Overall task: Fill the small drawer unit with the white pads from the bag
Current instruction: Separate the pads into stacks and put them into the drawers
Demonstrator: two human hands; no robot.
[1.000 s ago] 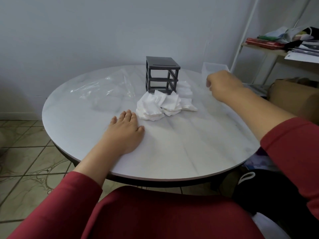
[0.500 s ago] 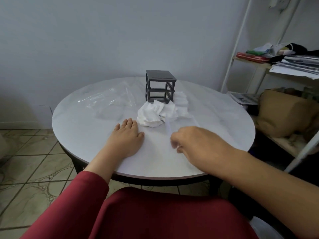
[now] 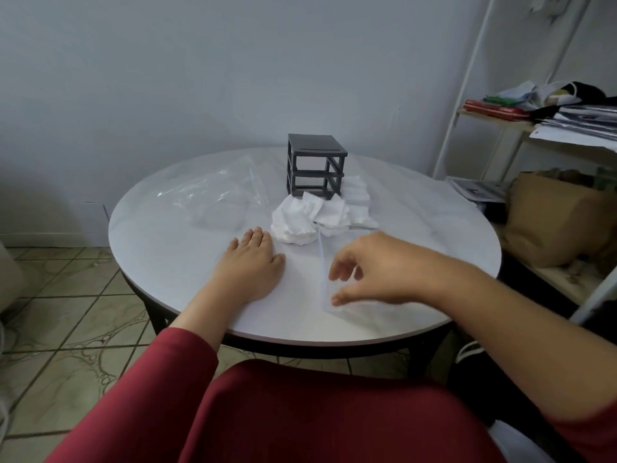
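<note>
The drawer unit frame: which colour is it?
The drawer unit frame is dark grey, head view.

White pads (image 3: pixel 302 223) before grey drawer unit (image 3: pixel 315 168)

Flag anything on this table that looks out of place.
The dark drawer frame stands with empty slots. One clear drawer sits apart near the table's front edge, in the right hand's grip. The white pads lie in a loose heap against the frame, outside the bag.

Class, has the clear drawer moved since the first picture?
Yes. The clear drawer came from right of the grey frame to the near edge of the table.
</note>
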